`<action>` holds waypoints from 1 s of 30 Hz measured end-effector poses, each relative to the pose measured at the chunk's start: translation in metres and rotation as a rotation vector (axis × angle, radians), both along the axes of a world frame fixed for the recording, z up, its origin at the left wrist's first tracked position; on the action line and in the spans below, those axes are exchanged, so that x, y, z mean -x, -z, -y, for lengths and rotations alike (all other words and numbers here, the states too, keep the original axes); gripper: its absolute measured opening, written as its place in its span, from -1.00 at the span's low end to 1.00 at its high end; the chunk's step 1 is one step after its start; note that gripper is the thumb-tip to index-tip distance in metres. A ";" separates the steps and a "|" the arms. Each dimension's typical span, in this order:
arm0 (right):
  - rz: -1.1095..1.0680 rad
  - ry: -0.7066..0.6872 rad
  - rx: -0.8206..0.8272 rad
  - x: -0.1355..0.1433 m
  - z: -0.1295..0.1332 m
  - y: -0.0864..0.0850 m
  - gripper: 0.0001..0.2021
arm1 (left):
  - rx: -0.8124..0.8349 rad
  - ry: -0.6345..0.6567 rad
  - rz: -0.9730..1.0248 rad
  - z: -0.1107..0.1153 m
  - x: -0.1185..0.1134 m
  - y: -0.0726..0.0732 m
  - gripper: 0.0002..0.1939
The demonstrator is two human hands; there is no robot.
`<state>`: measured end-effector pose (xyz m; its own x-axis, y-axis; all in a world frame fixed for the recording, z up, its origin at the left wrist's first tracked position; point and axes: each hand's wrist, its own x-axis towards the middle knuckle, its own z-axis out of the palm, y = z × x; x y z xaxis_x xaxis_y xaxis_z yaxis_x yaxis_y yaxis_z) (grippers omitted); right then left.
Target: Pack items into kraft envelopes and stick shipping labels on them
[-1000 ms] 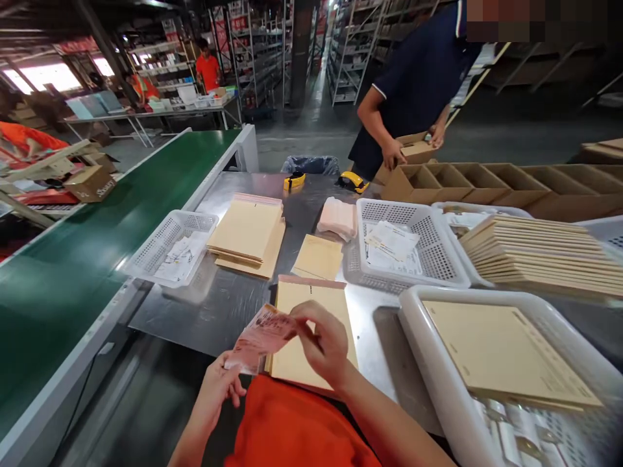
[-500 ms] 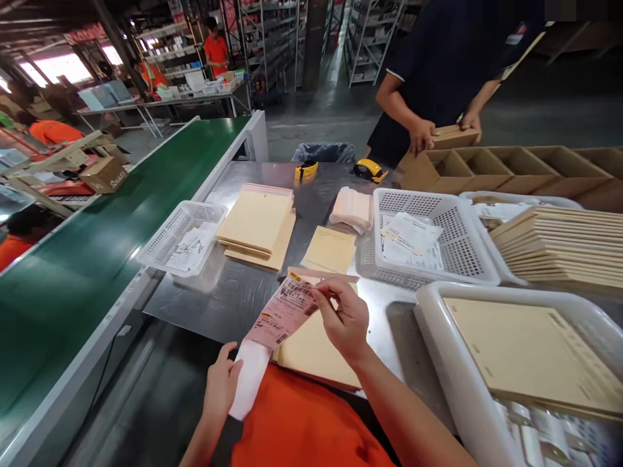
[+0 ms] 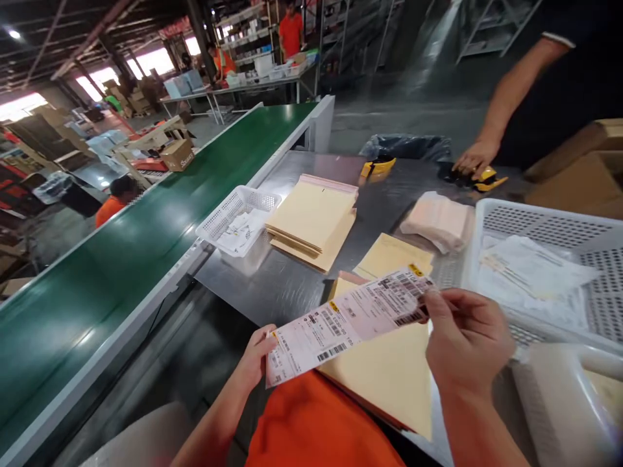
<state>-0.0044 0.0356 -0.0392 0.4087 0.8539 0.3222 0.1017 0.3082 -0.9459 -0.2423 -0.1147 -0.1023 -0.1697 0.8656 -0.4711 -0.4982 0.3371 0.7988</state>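
A long printed shipping label (image 3: 335,331) with barcodes stretches between my two hands, its printed side up. My left hand (image 3: 256,360) pinches the lower left end. At the upper right end, my right hand (image 3: 470,344) is closed on the label with thumb and fingers. Beneath it lies a stack of pale yellow envelopes (image 3: 384,383), partly covered by the label and my right hand. Just beyond is a smaller yellow envelope (image 3: 394,251). A second envelope stack (image 3: 314,211) sits farther off to the left.
A green conveyor belt (image 3: 146,240) runs along the left. White baskets with papers stand at left (image 3: 217,224) and right (image 3: 549,214). Pink-white packets (image 3: 440,220) lie near the right basket. A co-worker's hand (image 3: 477,157) is on a yellow tape dispenser (image 3: 489,178); another dispenser (image 3: 378,167) is nearby.
The view has turned left. The label has swung flatter and more of its print shows; my left hand now pinches its end. The co-worker's hand has moved from a cardboard box to a tape dispenser.
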 end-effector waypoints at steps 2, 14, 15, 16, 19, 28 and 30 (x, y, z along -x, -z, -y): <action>-0.047 0.012 0.010 -0.001 -0.004 0.001 -0.71 | -0.042 0.069 0.007 0.004 0.006 -0.001 -0.66; 0.102 -0.494 0.088 0.023 0.025 0.006 -0.79 | 0.510 0.701 -1.429 0.047 0.057 0.032 -0.40; 0.110 -0.619 0.107 0.030 0.032 0.006 -0.81 | 0.382 0.659 -1.386 0.035 0.050 0.027 -0.31; 0.125 -0.702 0.118 0.037 0.037 0.005 -0.82 | 0.208 0.605 -1.285 0.020 0.041 0.019 -0.19; 0.133 -0.731 0.132 0.048 0.041 0.002 -0.84 | -0.200 0.480 -0.742 -0.023 0.006 -0.004 -0.10; 0.140 -0.379 0.426 -0.003 0.016 0.053 -0.72 | -0.065 0.528 -0.253 -0.045 -0.059 -0.018 -0.59; 0.352 -0.350 0.267 -0.020 0.027 0.058 -0.65 | -0.076 0.533 -0.270 -0.046 -0.068 -0.021 -0.59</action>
